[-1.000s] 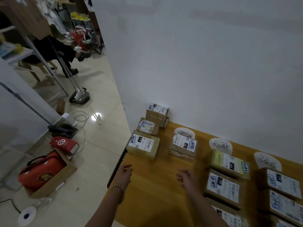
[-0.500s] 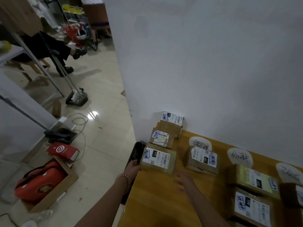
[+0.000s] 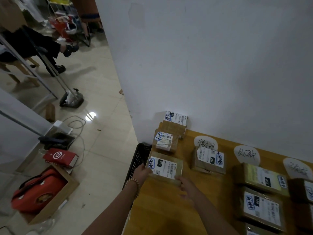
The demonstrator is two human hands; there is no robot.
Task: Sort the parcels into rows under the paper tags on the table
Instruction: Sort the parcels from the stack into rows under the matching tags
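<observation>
A plain white wall (image 3: 203, 65) stood before me. To my left, glossy cream floor tiles (image 3: 105, 158) caught a round lamp glare (image 3: 90, 115) — loose cables (image 3: 79, 126), a red bag (image 3: 37, 192) in a cardboard box (image 3: 67, 192), a wooden stool (image 3: 20, 72) beyond.

Dim, greyish indoor light. Left of the white wall (image 3: 211, 68), one small glare spot burns on the glossy floor tiles (image 3: 108, 158) (the only bright patch). Below the wall, the right hand (image 3: 187, 188) at the parcel (image 3: 165, 167) is motion-smeared; straight lines left of the wall bow from wide-angle distortion.
</observation>
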